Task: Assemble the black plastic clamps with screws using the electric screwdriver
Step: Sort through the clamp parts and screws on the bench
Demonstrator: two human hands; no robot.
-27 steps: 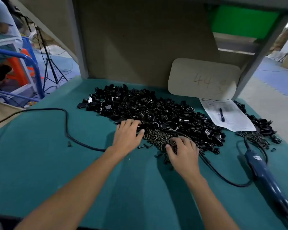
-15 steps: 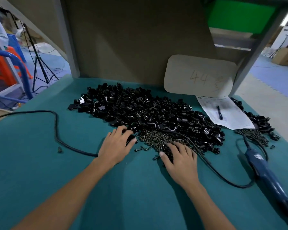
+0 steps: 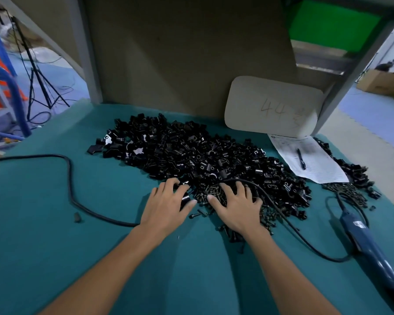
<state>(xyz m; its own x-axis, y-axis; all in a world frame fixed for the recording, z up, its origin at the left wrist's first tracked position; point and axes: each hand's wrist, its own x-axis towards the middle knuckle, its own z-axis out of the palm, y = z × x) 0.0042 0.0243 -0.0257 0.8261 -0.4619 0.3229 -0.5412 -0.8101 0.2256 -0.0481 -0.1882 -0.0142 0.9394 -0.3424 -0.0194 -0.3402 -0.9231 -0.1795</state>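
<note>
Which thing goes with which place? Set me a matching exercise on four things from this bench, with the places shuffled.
Things:
1. electric screwdriver
2. pen
3. left hand
4. right hand

Places:
A. resting on the heap of screws
B. lying on the printed sheet
C. gripping a black clamp
D. lying on the green mat, far right

Pairs: 1-D, 2-B, 3-C, 4-A.
</note>
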